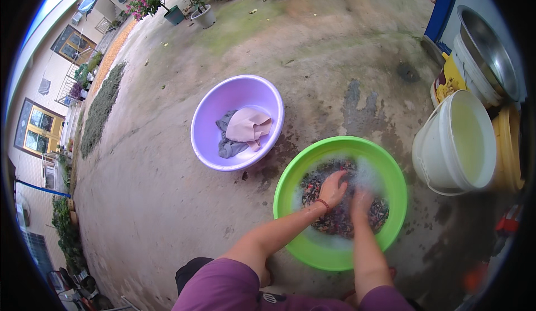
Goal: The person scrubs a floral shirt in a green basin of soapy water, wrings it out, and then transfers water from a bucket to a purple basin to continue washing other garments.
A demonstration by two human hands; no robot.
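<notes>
Right in front of me stands a green plastic basin with sudsy water and a dark, multicoloured patterned cloth. My left hand, with a reddish bead bracelet at the wrist, rests on the wet cloth with thumb and fingers partly spread. Whether it grips any fabric is unclear. Beside it, my right hand dips into the foam, its fingers blurred and mostly hidden. Farther off to the left, a purple basin holds a pale pink cloth and a grey cloth.
To the right stand a white bucket with yellowish-green contents, a yellow bucket and a steel basin on stacked pails. Damp patches mark the concrete ground. Potted plants line the far side.
</notes>
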